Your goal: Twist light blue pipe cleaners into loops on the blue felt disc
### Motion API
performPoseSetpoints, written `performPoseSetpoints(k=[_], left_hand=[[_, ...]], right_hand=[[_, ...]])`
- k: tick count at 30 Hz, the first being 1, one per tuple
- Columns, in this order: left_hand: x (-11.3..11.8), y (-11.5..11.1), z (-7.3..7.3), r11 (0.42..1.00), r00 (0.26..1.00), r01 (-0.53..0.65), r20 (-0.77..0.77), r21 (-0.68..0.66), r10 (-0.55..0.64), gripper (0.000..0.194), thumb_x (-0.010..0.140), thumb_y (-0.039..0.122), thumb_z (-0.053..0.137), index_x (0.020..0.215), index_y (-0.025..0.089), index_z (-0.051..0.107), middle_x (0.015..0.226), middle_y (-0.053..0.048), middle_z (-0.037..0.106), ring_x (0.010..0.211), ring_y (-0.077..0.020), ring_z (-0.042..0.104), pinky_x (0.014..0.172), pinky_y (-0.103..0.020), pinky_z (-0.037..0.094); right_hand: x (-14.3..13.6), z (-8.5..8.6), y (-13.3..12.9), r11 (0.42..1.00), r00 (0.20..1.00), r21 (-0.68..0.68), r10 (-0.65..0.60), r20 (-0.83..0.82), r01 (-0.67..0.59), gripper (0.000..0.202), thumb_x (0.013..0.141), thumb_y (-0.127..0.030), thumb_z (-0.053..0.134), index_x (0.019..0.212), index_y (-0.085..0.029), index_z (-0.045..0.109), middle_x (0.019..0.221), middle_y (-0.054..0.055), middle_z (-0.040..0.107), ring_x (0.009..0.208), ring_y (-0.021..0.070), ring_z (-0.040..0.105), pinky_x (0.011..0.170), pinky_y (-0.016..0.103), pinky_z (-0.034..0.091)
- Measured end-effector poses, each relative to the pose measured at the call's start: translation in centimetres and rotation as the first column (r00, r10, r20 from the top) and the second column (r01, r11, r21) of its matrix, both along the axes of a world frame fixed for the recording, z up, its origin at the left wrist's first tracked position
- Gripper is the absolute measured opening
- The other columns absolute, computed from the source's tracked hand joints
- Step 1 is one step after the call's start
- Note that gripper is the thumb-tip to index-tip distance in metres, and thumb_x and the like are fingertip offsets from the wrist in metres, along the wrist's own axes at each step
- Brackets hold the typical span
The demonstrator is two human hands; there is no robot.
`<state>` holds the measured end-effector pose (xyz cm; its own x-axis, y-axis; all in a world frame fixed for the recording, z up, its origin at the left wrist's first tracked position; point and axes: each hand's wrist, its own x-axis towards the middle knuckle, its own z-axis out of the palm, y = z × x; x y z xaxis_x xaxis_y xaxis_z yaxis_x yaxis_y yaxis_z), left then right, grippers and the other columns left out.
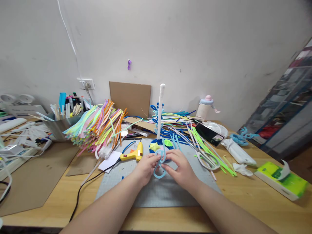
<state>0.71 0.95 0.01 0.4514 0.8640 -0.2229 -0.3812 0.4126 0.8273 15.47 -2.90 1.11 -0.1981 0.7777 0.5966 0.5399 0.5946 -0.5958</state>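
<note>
Between my two hands is a light blue pipe cleaner (159, 175), bent into loops. My left hand (148, 167) pinches it from the left, and the fingers of my right hand (180, 166) grip it from the right. Just behind them a white wrapped stick (160, 112) stands upright on a dark blue round base. A yellow star (154, 147) and a green star (168, 143) sit on that base. Blue curled pipe cleaners (155, 113) are fixed along the stick's left side. My fingers hide part of the base.
A yellow glue gun (133, 153) lies left of my hands on a grey cutting mat (117, 191). Scissors (207, 161), a phone (210, 134) and a green tissue pack (282, 178) are to the right. Bundled pipe cleaners (97, 126) are piled at the left; a bottle (204, 109) stands behind.
</note>
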Motion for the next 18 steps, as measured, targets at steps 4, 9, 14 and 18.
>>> performPoseSetpoints(k=[4,9,14,18], left_hand=[[0.09,-0.03,-0.1,0.999,0.999,-0.019,-0.049,0.038,0.021,0.025,0.057,0.03,0.074,0.069,0.011,0.062,0.059,0.0,0.057,0.05,-0.0069,0.048,0.048,-0.019,0.034],[0.28,0.05,-0.46,0.988,0.992,-0.039,-0.113,0.152,0.057,0.026,0.056,0.032,0.074,0.067,0.011,0.061,0.058,0.0,0.057,0.05,-0.0078,0.049,0.05,-0.02,0.035],[0.38,-0.08,-0.12,0.97,0.981,-0.065,-0.165,0.235,0.106,0.028,0.056,0.034,0.073,0.065,0.011,0.06,0.054,0.002,0.055,0.046,-0.0057,0.044,0.047,-0.019,0.033],[0.35,-0.24,0.29,0.973,0.976,-0.068,-0.187,0.222,0.111,0.029,0.055,0.035,0.073,0.065,0.011,0.06,0.053,0.002,0.053,0.046,-0.0056,0.043,0.048,-0.019,0.033]], right_hand=[[0.04,-0.17,0.07,0.996,0.986,0.056,-0.08,0.15,0.073,0.011,0.075,-0.02,0.057,0.084,-0.023,0.062,0.092,0.005,0.059,0.088,0.0219,0.051,0.078,0.035,0.038],[-0.16,-0.36,-0.17,0.985,0.976,0.132,-0.135,0.171,0.113,0.01,0.076,-0.019,0.055,0.081,-0.022,0.062,0.088,0.004,0.059,0.085,0.0204,0.051,0.078,0.035,0.037],[-0.61,-0.48,-0.15,0.976,0.98,0.109,-0.192,0.046,0.186,0.006,0.074,-0.019,0.056,0.073,-0.022,0.061,0.088,0.003,0.056,0.084,0.0202,0.05,0.077,0.036,0.037],[-0.78,-0.69,0.07,0.981,0.98,0.064,-0.176,-0.091,0.182,0.004,0.072,-0.019,0.057,0.069,-0.021,0.058,0.094,0.005,0.053,0.088,0.021,0.051,0.079,0.036,0.04]])
